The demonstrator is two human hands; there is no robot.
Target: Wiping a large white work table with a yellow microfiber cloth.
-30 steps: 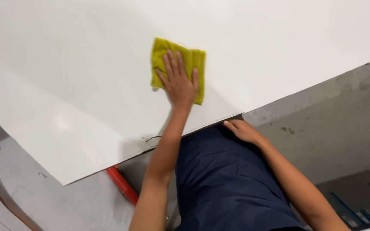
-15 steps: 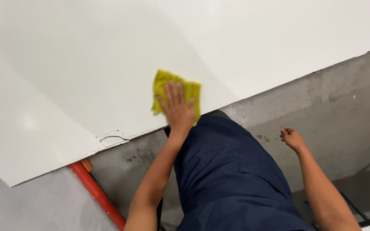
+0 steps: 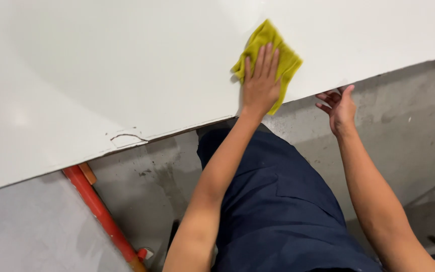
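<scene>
A yellow cloth (image 3: 270, 48) lies on the white tabletop (image 3: 127, 75) close to its near edge. My left hand (image 3: 260, 83) lies flat on the cloth with fingers spread, pressing it onto the surface. My right hand (image 3: 338, 106) is just below the table's edge, to the right of the cloth. Its fingers are loosely curled, its thumb tip reaches the edge, and it holds nothing.
The tabletop's near edge has a small chipped spot (image 3: 124, 137). A red-orange pole (image 3: 101, 214) leans under the table at the lower left. Below is a grey concrete floor (image 3: 404, 126). My dark blue trousers (image 3: 278, 201) fill the lower middle.
My left hand has slid the cloth along the tabletop near its edge. My right hand has risen from lower down to the table's edge.
</scene>
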